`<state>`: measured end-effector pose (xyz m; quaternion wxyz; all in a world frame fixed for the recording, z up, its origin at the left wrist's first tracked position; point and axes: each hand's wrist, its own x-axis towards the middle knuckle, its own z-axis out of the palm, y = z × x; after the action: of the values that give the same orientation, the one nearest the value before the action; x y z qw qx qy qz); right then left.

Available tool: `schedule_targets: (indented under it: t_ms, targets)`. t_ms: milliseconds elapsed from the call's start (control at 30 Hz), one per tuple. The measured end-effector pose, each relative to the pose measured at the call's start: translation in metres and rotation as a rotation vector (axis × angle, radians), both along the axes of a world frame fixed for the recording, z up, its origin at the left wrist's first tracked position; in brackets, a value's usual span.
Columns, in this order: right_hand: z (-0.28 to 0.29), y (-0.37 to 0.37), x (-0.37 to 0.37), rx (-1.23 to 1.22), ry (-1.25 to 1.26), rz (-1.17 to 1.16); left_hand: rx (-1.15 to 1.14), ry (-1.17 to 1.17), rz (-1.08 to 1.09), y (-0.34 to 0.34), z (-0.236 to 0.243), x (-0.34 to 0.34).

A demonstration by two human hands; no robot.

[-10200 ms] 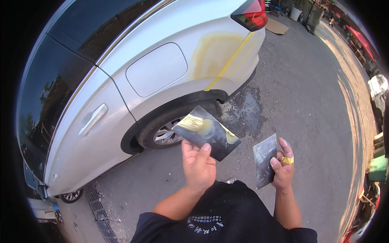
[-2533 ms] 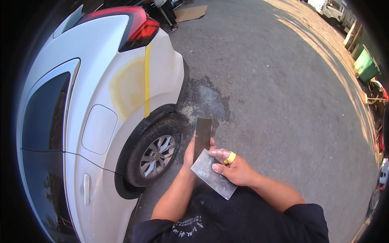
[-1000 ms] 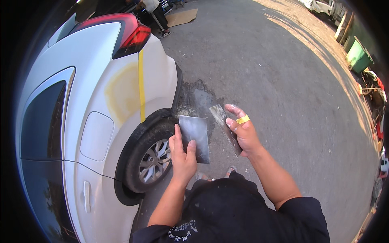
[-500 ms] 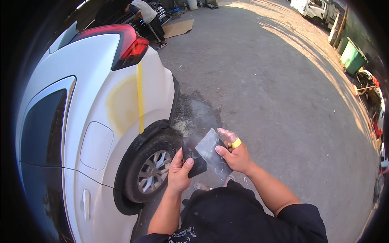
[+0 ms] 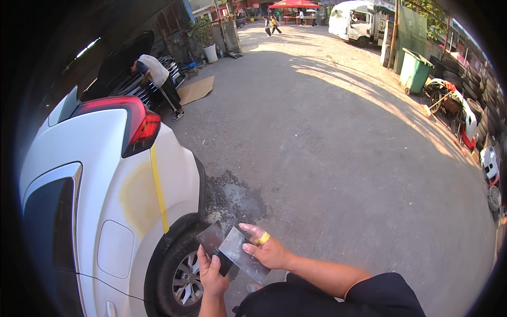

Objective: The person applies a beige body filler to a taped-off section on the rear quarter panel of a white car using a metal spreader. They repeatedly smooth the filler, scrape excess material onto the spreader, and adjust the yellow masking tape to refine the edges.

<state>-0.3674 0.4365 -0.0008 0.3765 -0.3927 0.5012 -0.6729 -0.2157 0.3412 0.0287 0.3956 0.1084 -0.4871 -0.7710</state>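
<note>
My left hand (image 5: 210, 272) grips a dark rectangular spreader plate (image 5: 212, 238) low in the view, just right of the car's rear wheel. My right hand (image 5: 268, 252), with yellow tape round its whitish-smeared index finger, grips a lighter grey spreader plate (image 5: 237, 253). The two plates are close together, edge to edge or slightly overlapping. On the left stands a white car (image 5: 84, 142) with a red tail light (image 5: 142, 129), a yellowish patch (image 5: 134, 190) on its rear panel and a strip of yellow tape (image 5: 158, 190) beside the patch.
A bent-over person (image 5: 157, 74) works at another vehicle's open front, by a cardboard sheet (image 5: 196, 90). A white truck (image 5: 355, 24), green bin (image 5: 411, 71) and stacked tyres (image 5: 478, 90) line the right side. People walk in the distance near a red canopy (image 5: 288, 5).
The view has tilted up, showing more of the yard, with the car and hands lower. Since a second ago the plates have come together; the pale paste seen earlier is no longer visible.
</note>
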Motion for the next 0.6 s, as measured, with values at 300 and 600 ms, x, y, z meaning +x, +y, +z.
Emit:
schedule_targets:
  t_ms: [300,600]
  targets:
    - [0.047,0.011,0.032,-0.043,-0.637,0.292,-0.325,-0.093,-0.044,-0.003,0.029,-0.018]
    - [0.043,0.007,0.019,-0.117,-0.491,0.219,-0.243,-0.006,-0.074,0.009,0.024,-0.008]
